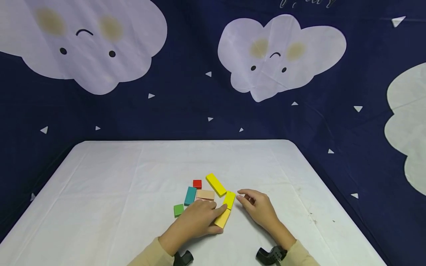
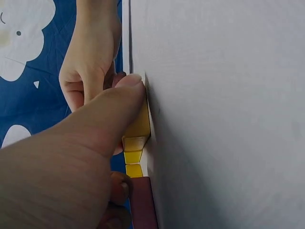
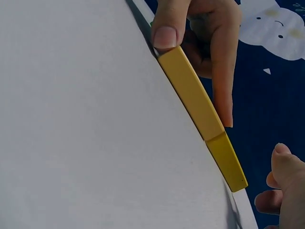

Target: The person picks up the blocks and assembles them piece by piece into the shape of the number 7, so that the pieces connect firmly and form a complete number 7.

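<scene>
Head view: the left hand (image 1: 198, 218) grasps a pale yellow block (image 1: 222, 219) between thumb and index finger, the block lying at the hand's right, on a white table cover (image 1: 100, 184). A bright yellow block (image 1: 229, 200) adjoins its far end, the two set nearly in line with a slight bend (the right wrist view shows the seam clearly). The right hand (image 1: 261, 210) is released, its fingers loosely bent around nothing, just to the right of the bright yellow block. A second bright yellow block (image 1: 216, 185) slants near the far end of the first. Around the left hand's far side and left are an oblong tan block (image 1: 205, 194), an oblong teal block (image 1: 190, 196), a small red block (image 1: 197, 184) and a squarish green block (image 1: 178, 210); a dull pink block (image 2: 143, 202) appears in the left wrist view. All are smooth and straight-sided, with a plain, even colour. The cover is faintly creased; behind hangs a dark blue cloth (image 1: 186, 111), patterned with pale clouds and small triangles.
</scene>
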`<state>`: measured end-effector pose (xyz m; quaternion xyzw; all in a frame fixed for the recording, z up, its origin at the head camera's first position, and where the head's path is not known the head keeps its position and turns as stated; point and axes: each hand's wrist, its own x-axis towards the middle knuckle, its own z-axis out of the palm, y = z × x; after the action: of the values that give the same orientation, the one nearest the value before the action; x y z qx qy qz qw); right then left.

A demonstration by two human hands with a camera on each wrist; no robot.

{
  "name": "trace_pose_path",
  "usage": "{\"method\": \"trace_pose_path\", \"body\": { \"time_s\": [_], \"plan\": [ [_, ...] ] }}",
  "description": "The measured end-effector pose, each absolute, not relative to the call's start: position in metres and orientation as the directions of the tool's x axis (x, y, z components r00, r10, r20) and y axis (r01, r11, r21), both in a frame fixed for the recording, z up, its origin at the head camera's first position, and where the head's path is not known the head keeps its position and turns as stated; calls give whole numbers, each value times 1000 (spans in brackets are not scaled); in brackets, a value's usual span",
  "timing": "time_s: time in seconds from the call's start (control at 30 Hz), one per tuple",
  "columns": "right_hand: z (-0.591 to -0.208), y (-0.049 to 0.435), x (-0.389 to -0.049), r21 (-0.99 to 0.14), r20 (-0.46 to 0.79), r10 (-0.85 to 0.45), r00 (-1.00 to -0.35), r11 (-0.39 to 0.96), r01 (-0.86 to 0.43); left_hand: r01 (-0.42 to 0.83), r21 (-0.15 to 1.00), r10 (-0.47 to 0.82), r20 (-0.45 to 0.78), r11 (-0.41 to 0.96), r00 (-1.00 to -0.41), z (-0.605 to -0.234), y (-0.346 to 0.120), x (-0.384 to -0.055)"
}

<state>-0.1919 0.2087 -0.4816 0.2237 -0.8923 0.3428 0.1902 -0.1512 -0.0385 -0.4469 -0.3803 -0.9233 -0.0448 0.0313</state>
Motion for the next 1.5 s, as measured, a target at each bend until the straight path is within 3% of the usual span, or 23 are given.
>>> {"method": "trace_pose_path", "body": {
  "time_s": [0.73,1.03,1.5],
  "plan": [
    [-467,204,-217,-562,441,-277,-854,657,-503,677,106,668,115,728,-736,-454,-37,-152],
    [-454,200,-237,-574,249,-405,-880,670,-471,677,135,671,93,723,-736,-455,-37,-152],
    [-430,167,-264,-539,86,-535,-840,684,-491,619,192,630,1,762,-776,-454,-32,-148]
  ]
}}
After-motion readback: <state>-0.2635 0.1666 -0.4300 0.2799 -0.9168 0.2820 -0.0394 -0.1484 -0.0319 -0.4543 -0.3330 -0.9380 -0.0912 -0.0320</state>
